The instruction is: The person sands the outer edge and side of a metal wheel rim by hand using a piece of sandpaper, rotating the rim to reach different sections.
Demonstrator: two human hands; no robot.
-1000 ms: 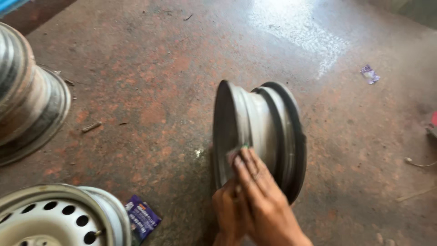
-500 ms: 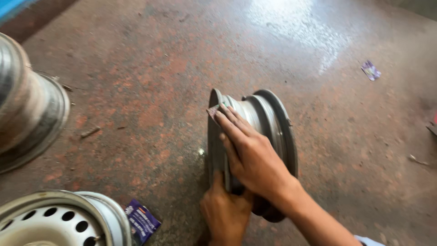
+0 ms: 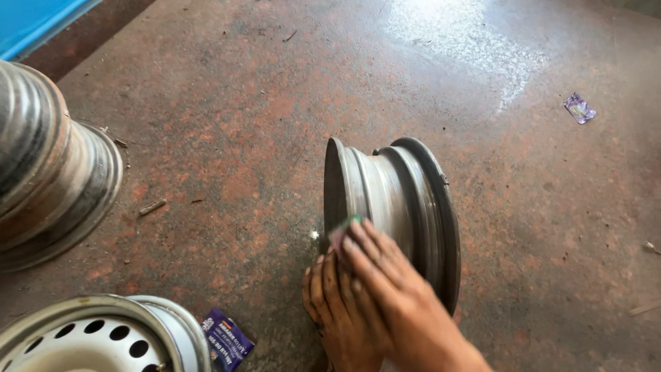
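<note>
Steel wheel rim (image 3: 392, 207) stands on edge on the reddish stone floor (image 3: 227, 124), barrel facing up toward the camera, so the curved outer band is easy to reach from above.

Right hand (image 3: 392, 296) lies flat over the near flange and barrel, fingers extended and close together, pressing a small pad (image 3: 342, 231) against the metal. The pad looks like a scrap of abrasive with a green edge; only a corner shows from under the fingertips, so I can't tell its full shape. Flat palm rather than a pinch: it likely spreads pressure along the curve.

Left hand (image 3: 327, 303) sits low at the rim's near lower edge, fingers curled against it by the floor. Not closed around anything I can see, it reads as a brace so the upright rim doesn't roll or tip under the rubbing. Whether it actually wraps the flange is hidden by the right hand.

Nearby, well apart from the work:
- a second rim (image 3: 48, 172) at the left edge, bare metal
- a white rim with round holes (image 3: 96, 337) at bottom left
- a small purple packet (image 3: 227, 339) just beside the white rim
- another scrap of wrapper (image 3: 580, 108) at upper right
- a blue panel (image 3: 34, 17) in the top left corner
</note>
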